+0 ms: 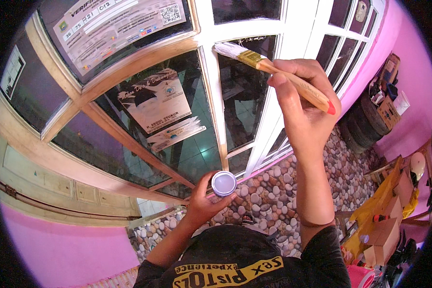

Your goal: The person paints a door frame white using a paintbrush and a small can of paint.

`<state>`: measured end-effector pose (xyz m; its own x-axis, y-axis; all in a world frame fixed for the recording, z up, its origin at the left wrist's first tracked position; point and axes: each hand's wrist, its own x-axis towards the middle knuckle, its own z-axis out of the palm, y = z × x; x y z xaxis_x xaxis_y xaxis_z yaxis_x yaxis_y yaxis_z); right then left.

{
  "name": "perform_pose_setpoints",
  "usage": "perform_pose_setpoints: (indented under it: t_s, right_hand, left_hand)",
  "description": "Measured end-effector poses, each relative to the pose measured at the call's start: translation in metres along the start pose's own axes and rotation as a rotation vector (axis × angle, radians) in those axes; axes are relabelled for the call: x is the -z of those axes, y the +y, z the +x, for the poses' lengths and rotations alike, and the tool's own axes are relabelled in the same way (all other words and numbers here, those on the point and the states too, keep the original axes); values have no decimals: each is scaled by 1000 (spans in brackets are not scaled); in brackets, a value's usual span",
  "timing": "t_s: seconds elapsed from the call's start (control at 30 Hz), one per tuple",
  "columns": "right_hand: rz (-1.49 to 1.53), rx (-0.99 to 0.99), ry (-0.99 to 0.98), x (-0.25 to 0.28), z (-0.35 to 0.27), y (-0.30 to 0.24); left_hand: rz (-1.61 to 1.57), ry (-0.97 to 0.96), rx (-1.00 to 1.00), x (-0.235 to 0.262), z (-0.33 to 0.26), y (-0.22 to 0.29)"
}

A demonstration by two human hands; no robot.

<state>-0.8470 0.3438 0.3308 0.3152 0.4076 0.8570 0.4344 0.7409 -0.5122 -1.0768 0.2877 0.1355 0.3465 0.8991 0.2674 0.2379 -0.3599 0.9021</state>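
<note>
My right hand (305, 96) is closed around the wooden handle of a flat paintbrush (269, 67), whose handle ends in a red tip. Its white-coated bristles touch, or almost touch, the white wooden bar of a window frame (207, 72) beside a dark pane. Lower down, my left hand (204, 199) grips a small round tub (223, 183) with pale, whitish content, held upright near the foot of the frame. The bars on the right are white, while those on the left show bare, light brown wood.
Paper notices (151, 108) are stuck to the panes on the left. Stacked tyres (365, 122) with boxes on top stand by the pink wall at right. Cardboard boxes (386, 235) and a yellow sheet lie at the lower right. The floor (269, 201) has a pebble pattern.
</note>
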Motion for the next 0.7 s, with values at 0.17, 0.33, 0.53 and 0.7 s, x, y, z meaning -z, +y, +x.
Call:
perform_pose_setpoints:
  t_s: [0.17, 0.33, 0.53, 0.7]
  right_hand:
    - [-12, -51, -5, -3, 7, 4]
    - [-135, 4, 86, 3, 5, 6]
    - [-13, 55, 15, -6, -2, -4]
    - [-114, 48, 47, -1, 6, 7]
  left_hand:
    - [30, 1, -15, 2, 0, 0]
    - [44, 21, -30, 3, -1, -3]
    - [39, -2, -36, 0, 2, -1]
    - [19, 0, -31, 0, 2, -3]
